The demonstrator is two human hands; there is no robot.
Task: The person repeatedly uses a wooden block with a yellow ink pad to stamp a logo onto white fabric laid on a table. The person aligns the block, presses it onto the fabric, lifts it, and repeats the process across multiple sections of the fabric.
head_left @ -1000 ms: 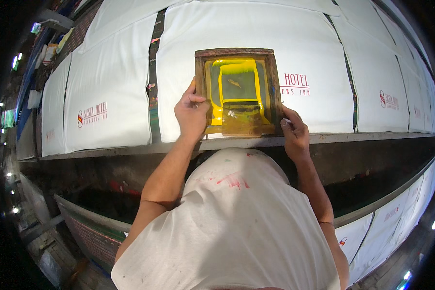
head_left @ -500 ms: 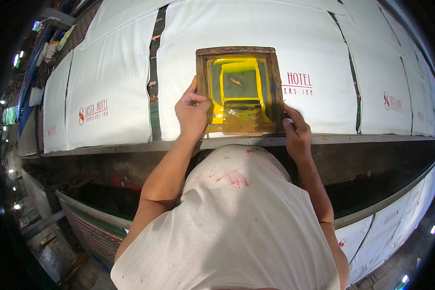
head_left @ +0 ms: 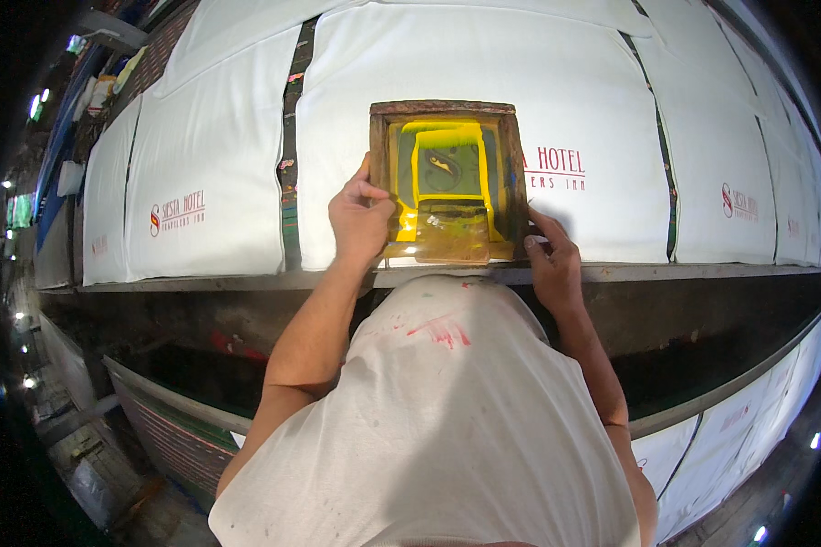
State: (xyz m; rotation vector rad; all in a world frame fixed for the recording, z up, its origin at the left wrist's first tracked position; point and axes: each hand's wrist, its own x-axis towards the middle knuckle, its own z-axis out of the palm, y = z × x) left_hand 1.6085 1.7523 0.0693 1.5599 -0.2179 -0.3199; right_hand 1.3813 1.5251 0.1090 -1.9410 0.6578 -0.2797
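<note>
A small wooden-framed printing screen [head_left: 447, 178] with a yellow mesh lies flat on a white cloth panel [head_left: 483, 82]. Yellow ink pools along its near edge. My left hand [head_left: 360, 219] grips the frame's left side, fingers curled over the wood. My right hand [head_left: 549, 260] holds the frame's lower right corner. Red lettering shows on the cloth just right of the frame.
Several white cloth panels [head_left: 201, 173] with a small red and yellow logo lie side by side on a long table, split by dark gaps [head_left: 290, 173]. The table's front edge [head_left: 702, 272] runs below the frame. More panels [head_left: 748, 410] lie on a lower shelf at right.
Both hands stay on the frame. The frame has shifted slightly, with the view moving a little.
</note>
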